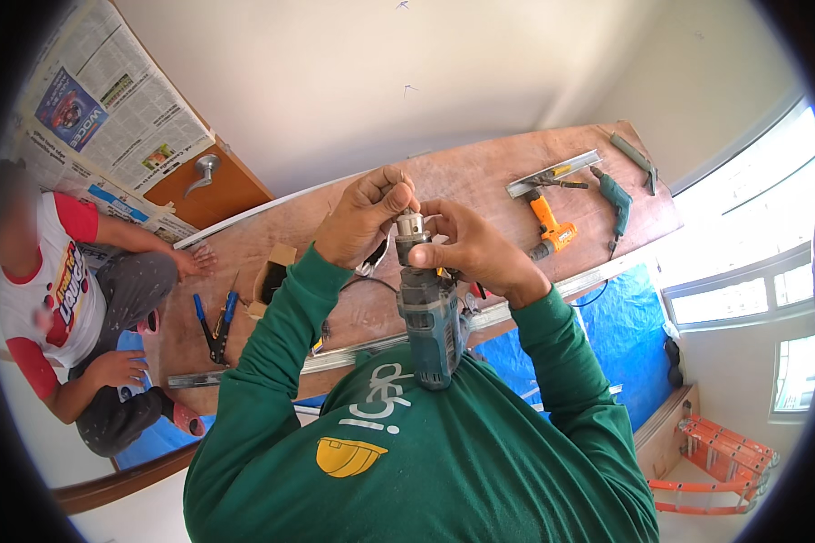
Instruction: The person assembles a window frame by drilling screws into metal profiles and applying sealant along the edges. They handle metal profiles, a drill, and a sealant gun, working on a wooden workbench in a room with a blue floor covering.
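Observation:
A blue-grey power drill (pixel 432 328) rests against my chest with its metal chuck (pixel 412 228) pointing up. My right hand (pixel 474 246) wraps around the chuck from the right. My left hand (pixel 368 215) pinches a small bit or key at the top of the chuck. Both of my arms are in green sleeves. Below the hands lies a brown wooden board (pixel 480 176).
On the board lie an orange drill (pixel 549 226), a teal drill (pixel 617 201), a metal rail (pixel 552 172), blue-handled pliers (pixel 214 326) and a small cardboard box (pixel 273 276). Another person (pixel 72 308) sits at the left. A blue tarp (pixel 620 335) and an orange ladder (pixel 720 462) are at the right.

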`<state>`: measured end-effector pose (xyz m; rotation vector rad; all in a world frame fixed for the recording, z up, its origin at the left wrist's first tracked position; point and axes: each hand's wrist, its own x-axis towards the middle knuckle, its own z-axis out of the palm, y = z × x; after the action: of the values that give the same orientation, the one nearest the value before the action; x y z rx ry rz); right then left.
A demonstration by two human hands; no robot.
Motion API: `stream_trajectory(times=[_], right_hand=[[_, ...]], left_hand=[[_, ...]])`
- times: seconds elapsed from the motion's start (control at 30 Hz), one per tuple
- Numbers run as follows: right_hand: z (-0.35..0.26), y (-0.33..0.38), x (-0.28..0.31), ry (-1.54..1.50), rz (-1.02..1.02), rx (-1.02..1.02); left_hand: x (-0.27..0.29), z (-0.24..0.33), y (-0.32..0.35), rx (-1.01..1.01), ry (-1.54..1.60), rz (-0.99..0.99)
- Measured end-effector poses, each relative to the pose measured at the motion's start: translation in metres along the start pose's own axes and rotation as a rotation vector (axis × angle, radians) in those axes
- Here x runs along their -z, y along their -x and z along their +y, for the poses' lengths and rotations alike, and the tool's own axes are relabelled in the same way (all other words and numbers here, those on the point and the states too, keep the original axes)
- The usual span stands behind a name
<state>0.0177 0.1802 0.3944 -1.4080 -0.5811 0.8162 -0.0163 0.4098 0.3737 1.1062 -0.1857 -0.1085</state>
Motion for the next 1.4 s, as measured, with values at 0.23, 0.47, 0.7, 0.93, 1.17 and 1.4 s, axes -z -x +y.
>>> stream_trajectory(times=[0.23, 0.47, 0.7, 0.93, 1.17, 1.4], right_hand=[[-0.015, 0.002, 0.003, -0.140, -0.093, -0.051], [-0.026, 0.008, 0.000, -0.130, -0.100, -0.091], [-0.002, -0.002, -0.006, 0.031, -0.007, 0.015], [-0.020, -0.001, -0.004, 0.001, -0.071, -0.061], [-0.015, 0.000, -0.002, -0.118, -0.121, -0.028], [0.000, -0.004, -0.012, -0.011, -0.015, 0.054]], left_hand=[[0.001, 0.007, 0.002, 0.039, -0.044, 0.001], [0.006, 0.008, 0.005, 0.016, -0.066, 0.013], [0.005, 0.009, 0.004, 0.028, -0.063, 0.018], [0.006, 0.010, 0.005, 0.020, -0.076, 0.023], [0.009, 0.012, 0.008, 0.014, -0.065, 0.011], [0.009, 0.011, 0.008, 0.016, -0.060, 0.019]])
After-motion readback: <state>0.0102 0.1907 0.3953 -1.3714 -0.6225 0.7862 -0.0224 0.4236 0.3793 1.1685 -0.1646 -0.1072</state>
